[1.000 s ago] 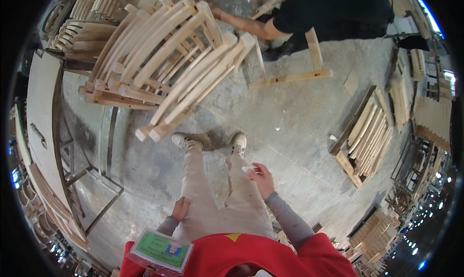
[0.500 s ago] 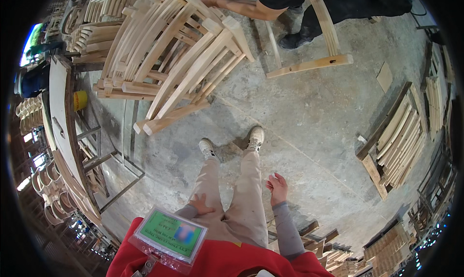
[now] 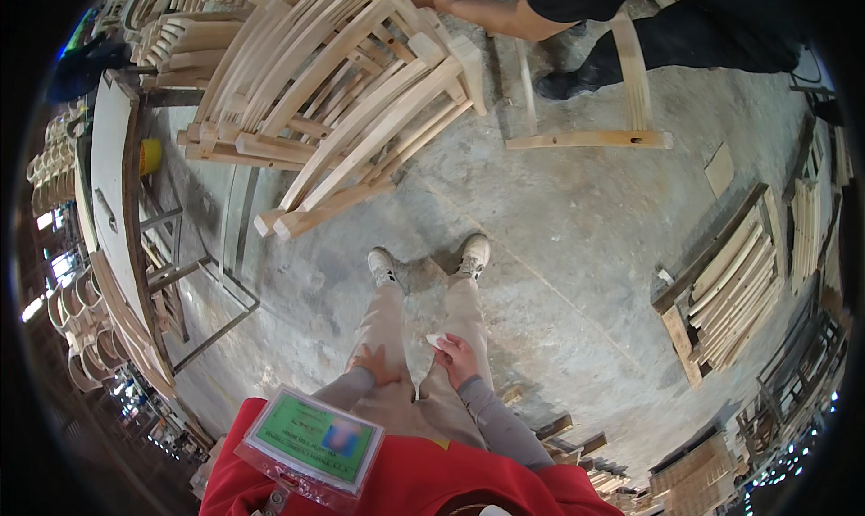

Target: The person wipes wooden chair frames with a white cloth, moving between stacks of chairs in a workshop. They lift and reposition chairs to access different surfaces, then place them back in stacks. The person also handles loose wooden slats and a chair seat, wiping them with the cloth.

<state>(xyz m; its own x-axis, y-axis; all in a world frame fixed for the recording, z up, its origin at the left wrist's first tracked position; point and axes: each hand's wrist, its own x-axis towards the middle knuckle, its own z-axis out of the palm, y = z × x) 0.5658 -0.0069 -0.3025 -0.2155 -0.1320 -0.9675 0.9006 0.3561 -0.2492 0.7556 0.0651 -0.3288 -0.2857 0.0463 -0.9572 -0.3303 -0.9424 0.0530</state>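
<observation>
My left hand [image 3: 379, 366] lies on my left thigh, fingers spread over the beige trousers. In front of my right thigh, my right hand [image 3: 458, 359] is closed with a small white piece [image 3: 435, 339] between thumb and fingers. What the white piece is, I cannot make out. Ahead and to the left, a stack of pale wooden chair frames [image 3: 347, 133] with curved slats stands out of reach of both hands. A green badge [image 3: 311, 439] in a clear sleeve hangs over my red top.
A person in dark clothes [image 3: 586, 34] stoops at the far side, one arm at the stack, beside a wooden frame [image 3: 590, 140]. A long board-topped table [image 3: 117, 192] and a yellow bucket [image 3: 150, 157] stand left. Curved slats [image 3: 737, 282] lie in a wooden rack at right.
My right hand has swung left, from beside my right leg to in front of the thighs, with the white piece. My left hand stays on the thigh. The view has shifted slightly.
</observation>
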